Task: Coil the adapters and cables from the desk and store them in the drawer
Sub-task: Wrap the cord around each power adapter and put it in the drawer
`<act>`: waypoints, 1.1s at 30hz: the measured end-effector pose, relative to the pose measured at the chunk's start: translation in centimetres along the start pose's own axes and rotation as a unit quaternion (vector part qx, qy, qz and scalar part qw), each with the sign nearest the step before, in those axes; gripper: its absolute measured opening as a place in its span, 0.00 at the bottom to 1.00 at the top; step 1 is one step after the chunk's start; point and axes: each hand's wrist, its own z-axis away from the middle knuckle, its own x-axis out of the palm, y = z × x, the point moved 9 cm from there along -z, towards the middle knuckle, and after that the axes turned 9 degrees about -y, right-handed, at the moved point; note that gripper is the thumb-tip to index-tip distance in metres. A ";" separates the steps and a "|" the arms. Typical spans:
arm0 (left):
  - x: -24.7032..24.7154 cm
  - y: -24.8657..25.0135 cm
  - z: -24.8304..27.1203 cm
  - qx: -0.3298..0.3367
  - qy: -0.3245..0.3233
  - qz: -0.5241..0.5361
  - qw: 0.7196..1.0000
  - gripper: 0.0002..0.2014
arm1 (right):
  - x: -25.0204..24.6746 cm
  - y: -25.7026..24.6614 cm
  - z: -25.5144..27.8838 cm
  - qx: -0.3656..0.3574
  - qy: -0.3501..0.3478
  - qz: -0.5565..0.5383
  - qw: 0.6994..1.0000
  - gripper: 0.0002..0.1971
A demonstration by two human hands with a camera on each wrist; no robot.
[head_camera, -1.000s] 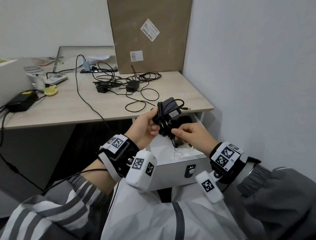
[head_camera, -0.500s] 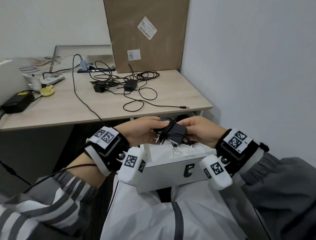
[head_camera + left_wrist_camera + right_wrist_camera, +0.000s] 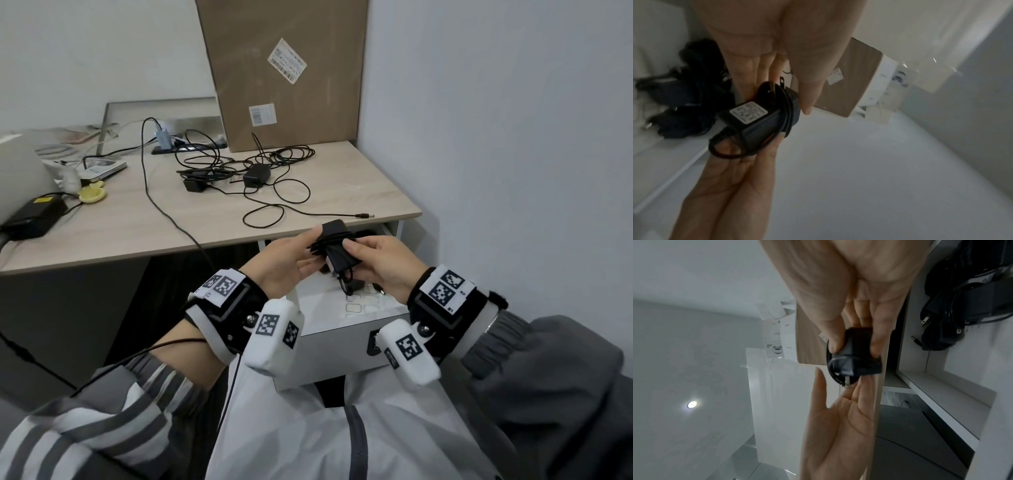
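Observation:
Both hands hold a black adapter with its cable wound round it, just above the open white drawer and under the desk's front edge. My left hand pinches one end between thumb and fingers, by the plug pins. My right hand pinches the adapter's body between thumb and fingers. A label shows on the adapter. Other coiled black adapters lie at the back of the drawer. A tangle of cables with two more adapters lies on the desk.
A loose cable ends in a barrel plug near the desk's front edge. A tall cardboard box leans at the back. A black power brick sits at the left. A long cable hangs off the desk. A wall stands close on the right.
The adapter came down from in front of the desk edge to over the drawer and was turned. My right hand shifted from the cable's end to the adapter's body.

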 end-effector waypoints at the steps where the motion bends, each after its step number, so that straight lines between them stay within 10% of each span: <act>1: 0.0 0.0 -0.1 0.003 0.000 0.021 1.000 0.18 | -0.3 -0.1 0.0 -0.007 0.014 -0.024 1.000 0.14; 8: 1.1 0.3 -0.3 -0.004 -0.020 0.011 1.000 0.18 | 0.2 -0.7 -0.7 -0.006 0.005 -0.215 0.977 0.12; 21: -3.0 -0.9 -2.1 -0.025 0.121 -0.044 0.991 0.25 | 1.9 -0.9 -1.6 0.013 -0.033 0.086 0.996 0.12; 26: -6.9 -3.3 -1.8 -0.105 0.181 -0.040 0.977 0.14 | 1.0 3.4 0.4 0.146 -0.153 0.257 0.943 0.15; 33: -7.0 -5.8 -4.2 -0.210 0.161 -0.144 0.954 0.31 | 0.4 4.8 1.4 0.141 -0.202 0.363 0.899 0.13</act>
